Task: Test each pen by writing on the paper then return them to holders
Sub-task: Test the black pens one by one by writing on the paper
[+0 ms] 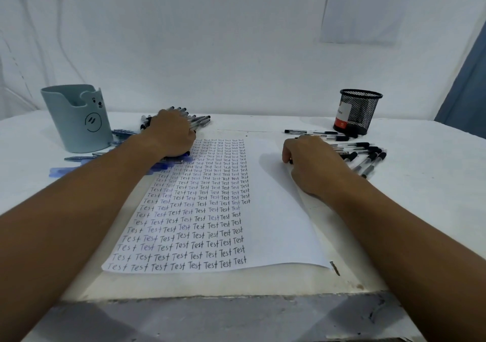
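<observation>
Beside paper (276, 210), both hands on pens: left hand (171, 134), right hand (307, 157).

Paper (276, 210): "Test" handwritten repeatedly in rows. Mesh holder (359, 111) label unreadable.

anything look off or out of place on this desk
Yes: both holders, the blue-grey bear holder and the black mesh cup, show no pens inside, while pens lie loose on the table in heaps under the left hand and beside the right hand. The paper sits slightly askew.
</observation>
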